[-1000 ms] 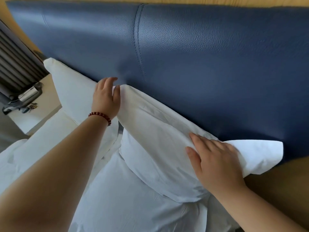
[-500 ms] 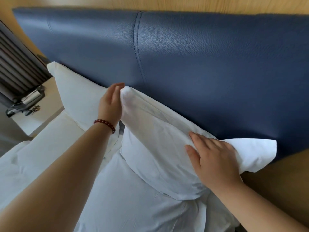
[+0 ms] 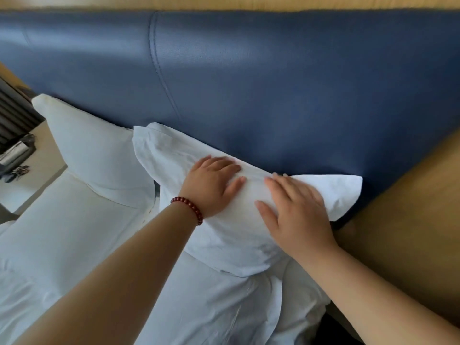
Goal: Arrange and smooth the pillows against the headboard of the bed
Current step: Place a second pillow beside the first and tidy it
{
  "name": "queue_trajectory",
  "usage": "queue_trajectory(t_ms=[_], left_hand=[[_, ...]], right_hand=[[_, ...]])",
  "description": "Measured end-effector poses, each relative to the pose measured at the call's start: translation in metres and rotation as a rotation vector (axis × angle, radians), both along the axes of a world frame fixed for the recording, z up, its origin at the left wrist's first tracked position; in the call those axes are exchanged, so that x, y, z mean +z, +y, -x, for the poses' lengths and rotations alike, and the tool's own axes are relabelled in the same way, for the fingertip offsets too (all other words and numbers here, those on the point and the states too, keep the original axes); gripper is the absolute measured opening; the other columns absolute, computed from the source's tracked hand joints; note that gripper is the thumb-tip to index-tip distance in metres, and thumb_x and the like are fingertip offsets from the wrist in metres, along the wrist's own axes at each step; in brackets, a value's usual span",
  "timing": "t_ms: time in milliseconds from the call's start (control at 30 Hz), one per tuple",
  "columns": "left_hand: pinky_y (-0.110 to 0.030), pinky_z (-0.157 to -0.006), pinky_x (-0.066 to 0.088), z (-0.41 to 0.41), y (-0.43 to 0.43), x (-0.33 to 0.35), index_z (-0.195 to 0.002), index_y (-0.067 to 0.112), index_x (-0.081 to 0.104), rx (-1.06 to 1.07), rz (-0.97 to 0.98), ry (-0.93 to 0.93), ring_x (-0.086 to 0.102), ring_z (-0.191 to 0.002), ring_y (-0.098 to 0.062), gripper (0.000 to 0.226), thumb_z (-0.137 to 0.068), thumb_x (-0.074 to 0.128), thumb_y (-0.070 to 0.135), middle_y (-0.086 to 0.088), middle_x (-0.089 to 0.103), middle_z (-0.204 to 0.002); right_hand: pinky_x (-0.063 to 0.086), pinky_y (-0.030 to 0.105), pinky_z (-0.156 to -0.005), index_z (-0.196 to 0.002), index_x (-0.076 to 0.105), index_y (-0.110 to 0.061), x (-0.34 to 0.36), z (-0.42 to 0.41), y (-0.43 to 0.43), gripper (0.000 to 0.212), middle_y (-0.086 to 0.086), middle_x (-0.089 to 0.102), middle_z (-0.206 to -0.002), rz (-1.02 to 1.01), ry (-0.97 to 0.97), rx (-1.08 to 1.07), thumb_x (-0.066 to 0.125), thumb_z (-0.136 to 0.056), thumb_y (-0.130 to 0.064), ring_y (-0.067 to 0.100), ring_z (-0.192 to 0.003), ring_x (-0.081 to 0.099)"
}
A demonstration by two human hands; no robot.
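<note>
A white pillow (image 3: 171,155) leans against the blue padded headboard (image 3: 273,90) on the right side of the bed. My left hand (image 3: 211,185), with a red bead bracelet at the wrist, lies flat on the pillow's top middle with straight fingers. My right hand (image 3: 296,210) presses flat on the pillow just to the right of it, fingers spread. A second white pillow (image 3: 87,145) stands against the headboard to the left, its edge touching the first.
White bed linen (image 3: 211,307) lies wrinkled below the pillows. A light nightstand (image 3: 37,160) with a dark phone and small items sits at the left. A wooden panel (image 3: 410,207) runs along the right of the bed.
My left hand let go of the pillow's left corner and moved right to lie flat on the pillow's middle. The right hand stays flat on the pillow. The view has shifted.
</note>
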State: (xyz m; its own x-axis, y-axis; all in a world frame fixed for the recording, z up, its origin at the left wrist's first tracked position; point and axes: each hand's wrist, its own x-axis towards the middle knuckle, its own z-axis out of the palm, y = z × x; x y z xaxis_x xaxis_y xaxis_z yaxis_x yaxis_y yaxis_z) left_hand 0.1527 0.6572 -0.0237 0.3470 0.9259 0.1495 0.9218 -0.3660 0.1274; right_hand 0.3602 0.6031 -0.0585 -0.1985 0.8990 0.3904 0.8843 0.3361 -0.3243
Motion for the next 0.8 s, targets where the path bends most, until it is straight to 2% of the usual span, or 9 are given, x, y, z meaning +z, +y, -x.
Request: queue_trajectory(t_ms=[100,200,367,433,500,567,633,700,800], left_hand=[[-0.035,-0.112,0.027,0.012,-0.005,-0.014,-0.122,0.023,0.064,0.132,0.021,0.019,0.051,-0.125,-0.02,0.068,-0.09,0.02,0.064,0.003,0.064,-0.127],[-0.036,-0.112,0.028,0.02,-0.006,-0.014,-0.122,0.022,0.064,0.172,0.012,0.024,0.051,-0.125,-0.021,0.07,-0.09,0.018,0.064,0.002,0.064,-0.127],[-0.035,-0.111,0.025,0.02,-0.003,-0.008,-0.125,0.022,0.061,0.179,0.015,0.046,0.048,-0.127,-0.022,0.072,-0.089,0.015,0.063,0.001,0.062,-0.13],[-0.036,-0.111,0.026,0.015,-0.001,-0.004,-0.126,0.021,0.061,0.194,-0.003,0.054,0.048,-0.127,-0.023,0.07,-0.09,0.015,0.061,0.0,0.062,-0.13],[-0.039,-0.11,0.029,0.007,-0.007,0.001,-0.128,0.018,0.06,0.219,-0.054,-0.018,0.048,-0.127,-0.025,0.066,-0.094,0.019,0.056,-0.002,0.061,-0.13],[-0.04,-0.11,0.033,-0.002,-0.023,0.005,-0.13,0.014,0.059,0.185,-0.128,-0.132,0.047,-0.128,-0.026,0.059,-0.097,0.025,0.05,-0.004,0.06,-0.133],[-0.042,-0.111,0.033,-0.011,-0.042,0.001,-0.133,0.013,0.056,0.077,-0.179,-0.159,0.046,-0.132,-0.026,0.054,-0.099,0.03,0.046,-0.005,0.056,-0.138],[-0.042,-0.115,0.026,-0.016,-0.054,-0.013,-0.139,0.015,0.051,0.01,-0.18,-0.058,0.04,-0.136,-0.027,0.056,-0.099,0.031,0.048,-0.006,0.049,-0.145],[-0.043,-0.119,0.02,-0.019,-0.046,-0.029,-0.146,0.018,0.042,0.06,-0.171,0.069,0.034,-0.141,-0.028,0.061,-0.098,0.028,0.054,-0.006,0.041,-0.151]], right_hand=[[0.044,0.042,-0.098,-0.135,0.055,-0.018,-0.014,-0.023,-0.01,0.06,0.003,0.062,-0.131,0.199,0.189,-0.146,0.032,-0.098,-0.06,0.027,-0.118,0.058],[0.041,0.027,-0.1,-0.142,0.044,-0.024,-0.03,-0.024,-0.031,0.068,-0.001,0.056,-0.139,0.542,0.662,-0.176,0.027,-0.092,-0.066,0.02,-0.128,0.052],[0.03,0.019,-0.099,-0.146,0.043,-0.017,-0.025,-0.033,-0.043,0.058,0.0,0.049,-0.144,0.558,0.962,-0.314,0.024,-0.102,-0.049,0.011,-0.131,0.044],[0.029,0.015,-0.095,-0.141,0.049,-0.012,-0.021,-0.045,-0.045,0.052,0.002,0.054,-0.136,0.449,0.968,-0.414,0.023,-0.106,-0.041,0.009,-0.123,0.048],[0.031,0.008,-0.08,-0.114,0.06,-0.008,-0.017,-0.05,-0.046,0.046,-0.001,0.062,-0.106,0.236,0.895,-0.404,0.025,-0.107,-0.037,0.0,-0.094,0.053],[0.031,0.005,-0.072,-0.095,0.056,-0.008,-0.017,-0.05,-0.044,0.036,-0.007,0.055,-0.088,0.044,0.821,-0.372,0.032,-0.104,-0.033,-0.003,-0.079,0.046],[0.036,0.008,-0.09,-0.112,0.059,-0.002,-0.017,-0.049,-0.041,0.034,0.001,0.057,-0.11,-0.093,0.741,-0.344,0.041,-0.102,-0.029,0.002,-0.1,0.047],[0.04,0.023,-0.103,-0.126,0.054,0.004,-0.015,-0.045,-0.04,0.04,0.016,0.054,-0.128,-0.188,0.654,-0.269,0.046,-0.1,-0.025,0.017,-0.119,0.048],[0.046,0.033,-0.103,-0.128,0.053,0.004,-0.012,-0.035,-0.027,0.044,0.019,0.053,-0.131,-0.126,0.653,-0.25,0.048,-0.1,-0.029,0.029,-0.122,0.051]])
